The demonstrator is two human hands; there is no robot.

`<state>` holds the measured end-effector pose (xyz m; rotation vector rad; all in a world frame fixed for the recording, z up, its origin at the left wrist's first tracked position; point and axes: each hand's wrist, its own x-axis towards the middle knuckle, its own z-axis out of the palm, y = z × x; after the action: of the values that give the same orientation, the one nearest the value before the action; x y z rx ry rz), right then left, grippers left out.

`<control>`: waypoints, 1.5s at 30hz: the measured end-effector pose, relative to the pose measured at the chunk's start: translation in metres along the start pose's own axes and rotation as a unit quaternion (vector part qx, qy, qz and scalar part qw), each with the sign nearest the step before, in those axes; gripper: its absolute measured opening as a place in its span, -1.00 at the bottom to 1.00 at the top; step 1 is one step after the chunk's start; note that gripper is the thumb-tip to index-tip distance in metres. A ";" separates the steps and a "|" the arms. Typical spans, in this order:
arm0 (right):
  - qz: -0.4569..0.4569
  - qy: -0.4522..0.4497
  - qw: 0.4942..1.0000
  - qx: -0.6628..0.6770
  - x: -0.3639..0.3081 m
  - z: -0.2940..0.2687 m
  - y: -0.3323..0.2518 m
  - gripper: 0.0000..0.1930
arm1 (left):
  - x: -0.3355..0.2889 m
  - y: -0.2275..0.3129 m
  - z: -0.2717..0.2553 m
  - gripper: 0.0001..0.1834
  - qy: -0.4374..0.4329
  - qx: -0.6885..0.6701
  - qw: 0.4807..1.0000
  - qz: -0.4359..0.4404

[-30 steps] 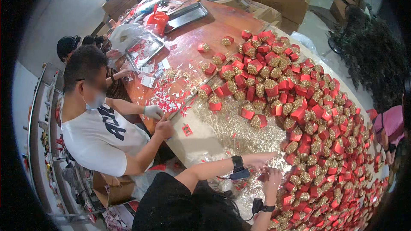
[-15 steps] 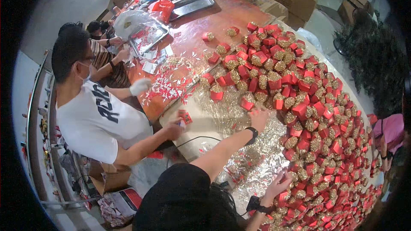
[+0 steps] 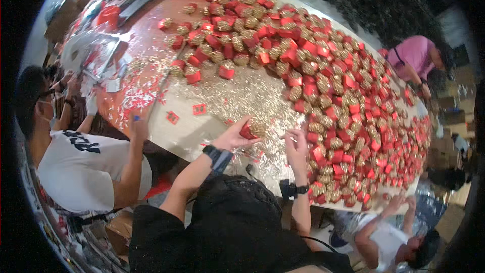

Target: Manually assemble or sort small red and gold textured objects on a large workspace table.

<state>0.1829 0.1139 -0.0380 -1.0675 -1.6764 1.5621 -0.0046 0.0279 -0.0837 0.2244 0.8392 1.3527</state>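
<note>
My left hand (image 3: 231, 136) is closed around a small red pot with a gold glittery top (image 3: 256, 130), held just above the table. Level with it, a short gap to the right, is my right hand (image 3: 297, 145). Its thumb and fingertips are pinched together, and whatever is between them is too small to make out. Loose gold glitter bits (image 3: 242, 93) cover the tabletop beyond both hands. A large heap of similar red pots with gold tops (image 3: 323, 86) spreads from the far side round to my right.
Two flat red printed pieces (image 3: 199, 109) lie left of the glitter. At the left a co-worker in a white shirt (image 3: 81, 167) sits by red and white scraps (image 3: 139, 96). A person in pink (image 3: 417, 58) and another in white (image 3: 379, 240) are at the right. A metal tray (image 3: 141, 0) stands far left.
The view has turned to the right. My left hand, earlier reaching at the heap's edge, now holds a potted piece nearer me. Both hands have come closer together, and the right is now pinched.
</note>
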 end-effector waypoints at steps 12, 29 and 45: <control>-0.096 0.029 0.994 0.040 -0.042 0.010 -0.018 -0.84 | -0.042 -0.011 0.048 -0.59 0.071 0.033 0.997 0.017; -0.187 0.095 0.977 -0.021 -0.041 -0.001 -0.023 -0.74 | -0.045 0.014 0.085 -0.29 0.030 0.515 0.816 0.262; -0.041 0.031 0.997 -0.065 -0.043 -0.021 -0.033 -0.83 | -0.039 0.003 0.082 -0.24 -0.015 0.525 0.785 0.329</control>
<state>0.2172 0.0881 0.0011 -1.0870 -1.7753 1.3703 0.0464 0.0186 -0.0094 1.5312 1.5127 1.3404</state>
